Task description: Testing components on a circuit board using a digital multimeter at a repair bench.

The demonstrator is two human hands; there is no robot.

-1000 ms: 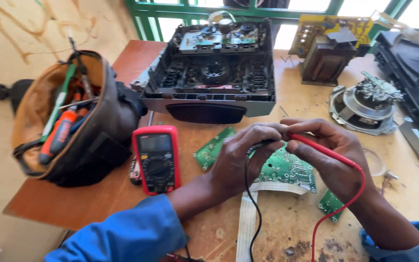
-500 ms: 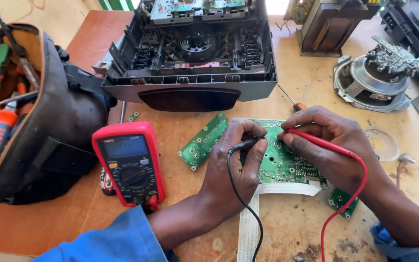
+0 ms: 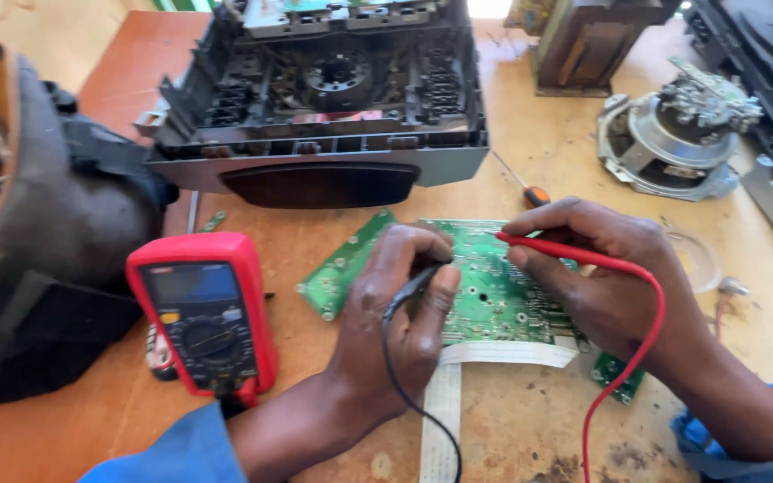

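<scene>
We see the wooden workbench (image 3: pixel 530 152) carrying everything within arm's reach: the dark tool bag (image 3: pixel 46 268) slumps open at the left, and the opened grey chassis (image 3: pixel 315 116) sits at the back, out of the way of the hands. The red multimeter (image 3: pixel 203 313) lies face up just left of the work, so its screen can be read at a glance. The green circuit board (image 3: pixel 494 295) lies flat in front of the chassis, between both hands, with a white ribbon cable (image 3: pixel 445 402) trailing toward us. Our left hand (image 3: pixel 395 313) is closed around the black probe (image 3: pixel 418 286), its tip angled down to the board; our right hand (image 3: pixel 601 277) pinches the red probe (image 3: pixel 547 250) like a pen, tip on the board's upper part. Against the earlier frame, the view has drawn closer and lower, the bag is cut off at the left edge, and both probes remain on the board
</scene>
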